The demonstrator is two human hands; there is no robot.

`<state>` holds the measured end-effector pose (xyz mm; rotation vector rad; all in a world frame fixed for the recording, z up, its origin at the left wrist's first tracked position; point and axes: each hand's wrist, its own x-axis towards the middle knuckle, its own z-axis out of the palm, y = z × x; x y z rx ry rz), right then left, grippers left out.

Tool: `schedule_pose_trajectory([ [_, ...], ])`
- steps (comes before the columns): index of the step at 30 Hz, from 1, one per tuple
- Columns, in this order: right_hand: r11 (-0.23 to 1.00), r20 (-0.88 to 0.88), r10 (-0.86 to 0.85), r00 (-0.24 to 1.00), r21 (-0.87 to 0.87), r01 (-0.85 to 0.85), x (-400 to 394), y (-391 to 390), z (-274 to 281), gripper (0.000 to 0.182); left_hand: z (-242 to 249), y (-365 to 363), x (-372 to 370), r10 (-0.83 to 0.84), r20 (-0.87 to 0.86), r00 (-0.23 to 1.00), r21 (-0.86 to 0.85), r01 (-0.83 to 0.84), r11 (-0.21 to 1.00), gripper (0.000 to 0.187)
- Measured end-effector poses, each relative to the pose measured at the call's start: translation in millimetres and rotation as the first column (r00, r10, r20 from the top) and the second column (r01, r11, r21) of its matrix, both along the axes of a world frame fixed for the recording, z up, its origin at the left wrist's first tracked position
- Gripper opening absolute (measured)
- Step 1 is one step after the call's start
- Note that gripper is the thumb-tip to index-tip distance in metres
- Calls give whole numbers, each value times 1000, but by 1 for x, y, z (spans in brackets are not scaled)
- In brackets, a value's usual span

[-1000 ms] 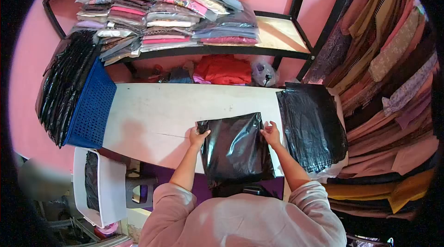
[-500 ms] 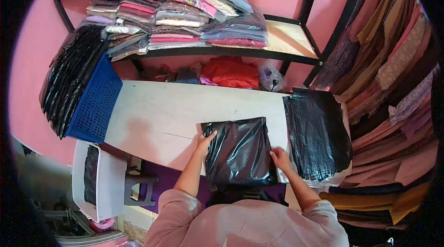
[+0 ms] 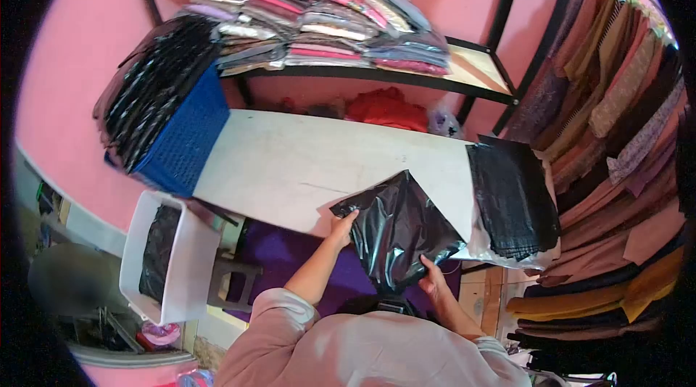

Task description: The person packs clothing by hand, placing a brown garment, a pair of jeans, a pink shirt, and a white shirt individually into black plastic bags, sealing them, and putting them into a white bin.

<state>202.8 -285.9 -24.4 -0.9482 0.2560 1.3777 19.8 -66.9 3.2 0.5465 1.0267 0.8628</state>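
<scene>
A glossy black plastic package (image 3: 401, 231) is held in front of my body, turned so that one corner points up over the white table (image 3: 290, 162). My left hand (image 3: 344, 227) grips its left corner, thumb on top. Lower down on the right, my right hand (image 3: 432, 276) holds the edge near the bottom right side. The package's lower end hangs past the table's front edge, close to my shirt. The fingers beneath the package are hidden.
Black bags (image 3: 515, 198) lie stacked at the table's right end. A blue basket (image 3: 185, 142) packed with black packages stands at the left. A white bin (image 3: 190, 271) sits below it. Wrapped clothes (image 3: 326, 17) fill the shelf; garments (image 3: 609, 111) hang on the right.
The package has rotated from nearly square-on to a diamond position. My right hand has moved lower, and the whole view has shifted, with the basket and shelf now further right.
</scene>
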Motion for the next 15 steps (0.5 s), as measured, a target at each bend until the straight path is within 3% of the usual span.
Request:
schedule_pose_trajectory([
  [3, 999, 69, 15, 998, 30, -17, -22, 3, 4, 25, 13, -21, -36, 50, 11, 999, 47, -51, 998, 21],
  [4, 999, 181, -17, 983, 43, 9, -36, 7, 18, 27, 20, -28, -49, 47, 61, 997, 79, -52, 996, 20],
  [5, 999, 279, -1, 960, 49, -13, -48, 6, 34, 33, 27, -32, -63, 32, 7, 999, 22, -32, 999, 18],
  [7, 999, 381, -3, 925, 47, -16, -70, 9, 48, 40, 36, -40, -90, 83, 50, 995, 57, -85, 995, 16],
  [12, 979, 389, 93, 916, 132, -155, -113, 34, 49, 44, 55, -49, -163, 145, 106, 984, 59, -152, 987, 14],
  [15, 959, 392, 125, 911, 188, -212, -141, 56, 83, 43, 82, -51, -200, 193, 117, 974, 129, -208, 970, 18],
])
